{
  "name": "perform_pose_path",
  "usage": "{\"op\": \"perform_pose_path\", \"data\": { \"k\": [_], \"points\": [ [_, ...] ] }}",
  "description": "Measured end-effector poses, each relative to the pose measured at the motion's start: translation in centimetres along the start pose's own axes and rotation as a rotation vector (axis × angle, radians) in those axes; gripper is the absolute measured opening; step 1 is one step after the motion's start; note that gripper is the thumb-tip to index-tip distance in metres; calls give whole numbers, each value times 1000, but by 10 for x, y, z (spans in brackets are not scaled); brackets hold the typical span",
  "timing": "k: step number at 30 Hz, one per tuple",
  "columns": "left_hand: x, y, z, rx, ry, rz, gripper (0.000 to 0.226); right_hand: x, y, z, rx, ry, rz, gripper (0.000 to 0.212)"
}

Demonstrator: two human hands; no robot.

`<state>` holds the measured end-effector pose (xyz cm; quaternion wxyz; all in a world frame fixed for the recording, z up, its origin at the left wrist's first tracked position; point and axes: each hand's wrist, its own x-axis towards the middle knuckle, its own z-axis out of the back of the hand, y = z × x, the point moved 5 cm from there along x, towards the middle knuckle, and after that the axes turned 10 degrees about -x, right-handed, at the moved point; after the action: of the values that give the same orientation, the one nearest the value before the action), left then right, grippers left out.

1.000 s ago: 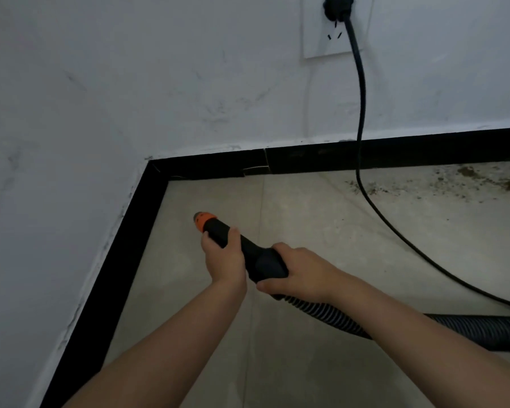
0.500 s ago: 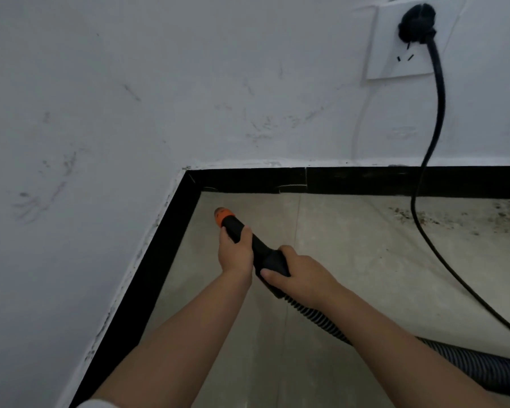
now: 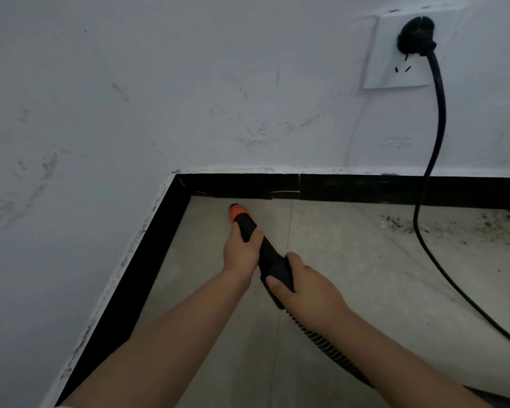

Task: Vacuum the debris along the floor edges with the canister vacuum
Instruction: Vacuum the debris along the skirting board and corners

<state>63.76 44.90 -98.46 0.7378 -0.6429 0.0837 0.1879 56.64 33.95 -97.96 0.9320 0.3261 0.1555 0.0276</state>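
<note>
Now the left hand (image 3: 242, 252) grips the nozzle (image 3: 249, 228) ahead; the right hand (image 3: 305, 285) holds its rear.

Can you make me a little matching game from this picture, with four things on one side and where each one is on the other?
Things:
1. nozzle tip
2. plug
3. debris
4. left hand

Places:
A. in the wall socket
B. scattered by the right baseboard
C. near the floor corner
D. gripping the wand ahead of the other hand

Pairs: 1-C, 2-A, 3-B, 4-D
</note>
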Motion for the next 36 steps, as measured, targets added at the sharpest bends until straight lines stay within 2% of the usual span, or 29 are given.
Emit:
{"op": "perform_pose_path", "data": {
  "k": [5, 13, 17, 24, 31, 36],
  "points": [
    [-28, 5, -49, 13, 113, 22, 61, -38, -34, 24, -50, -30, -76, 30],
    [-65, -3, -119, 23, 214, 49, 50, -83, -77, 66, 12, -61, -186, 36],
    [-97, 5, -150, 37, 257, 76, 51, -123, -96, 86, -21, -64, -237, 43],
    [-140, 13, -204, 76, 419, 83, 54, -176, -130, 107, -136, -108, -359, 40],
    [-146, 8, -230, 113, 451, 44, 50, -179, -154, 110, -62, -177, -379, 39],
    [-133, 5, -233, 173, 353, -21, 48, -163, -162, 108, -32, -195, -341, 40]
  ]
}}
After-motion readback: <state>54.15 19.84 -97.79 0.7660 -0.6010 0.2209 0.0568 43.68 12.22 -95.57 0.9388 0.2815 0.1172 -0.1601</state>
